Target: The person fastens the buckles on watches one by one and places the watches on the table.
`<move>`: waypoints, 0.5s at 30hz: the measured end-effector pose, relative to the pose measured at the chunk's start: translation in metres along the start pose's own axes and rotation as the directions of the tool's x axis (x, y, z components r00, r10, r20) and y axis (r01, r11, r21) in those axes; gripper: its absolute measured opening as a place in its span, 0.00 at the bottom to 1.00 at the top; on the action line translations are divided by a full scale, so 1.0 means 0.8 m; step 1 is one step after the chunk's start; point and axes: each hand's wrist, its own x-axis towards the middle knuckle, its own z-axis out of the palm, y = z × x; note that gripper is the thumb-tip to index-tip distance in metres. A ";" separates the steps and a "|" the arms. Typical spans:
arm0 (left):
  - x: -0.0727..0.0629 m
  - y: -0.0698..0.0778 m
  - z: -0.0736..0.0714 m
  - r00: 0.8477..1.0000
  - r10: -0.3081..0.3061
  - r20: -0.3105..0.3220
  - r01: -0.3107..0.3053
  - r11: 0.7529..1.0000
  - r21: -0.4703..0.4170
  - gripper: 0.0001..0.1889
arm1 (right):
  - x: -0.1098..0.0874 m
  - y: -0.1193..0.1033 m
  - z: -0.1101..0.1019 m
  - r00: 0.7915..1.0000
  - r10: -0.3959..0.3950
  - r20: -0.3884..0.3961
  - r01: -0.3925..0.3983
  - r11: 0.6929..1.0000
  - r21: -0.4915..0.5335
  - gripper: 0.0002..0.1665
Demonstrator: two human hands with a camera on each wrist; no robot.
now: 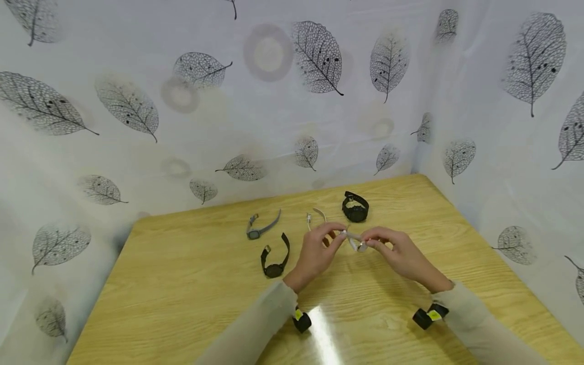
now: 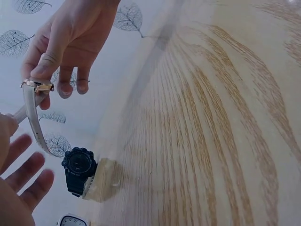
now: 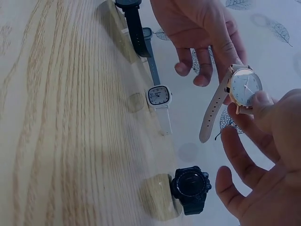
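Observation:
A wristwatch (image 1: 362, 247) with a round white dial, rose-gold case and pale strap is held between both hands above the table. My left hand (image 1: 315, 251) pinches its strap between thumb and fingertips. On the other side, my right hand (image 1: 403, 253) grips the case, its thumb lying at the dial's edge in the right wrist view. One strap end (image 3: 214, 113) with a row of holes hangs free there. Behind the left hand lies a white watch with a squarish dial (image 3: 160, 95), partly covered by that hand in the head view.
Past the hands, a chunky black watch (image 1: 357, 213) stands on the wooden table (image 1: 182, 304). Left of the hands lie a grey watch (image 1: 254, 234) and a black watch with a round dial (image 1: 274, 270). Leaf-patterned white cloth (image 1: 274, 116) encloses the table's back and sides.

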 end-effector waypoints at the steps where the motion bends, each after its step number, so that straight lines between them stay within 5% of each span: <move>1: 0.000 0.000 0.001 1.000 -0.006 0.014 0.006 1.000 -0.018 0.09 | 0.000 0.000 0.001 1.000 0.007 0.006 -0.007 1.000 0.018 0.15; 8: 0.000 0.002 0.001 0.992 -0.010 0.128 0.033 0.984 -0.174 0.09 | -0.001 0.005 0.002 0.998 0.051 0.035 -0.054 0.994 0.096 0.13; 15: 0.001 -0.002 0.001 0.991 -0.007 0.131 0.030 0.985 -0.170 0.05 | -0.002 0.007 0.001 0.996 0.071 0.050 -0.077 0.989 0.127 0.13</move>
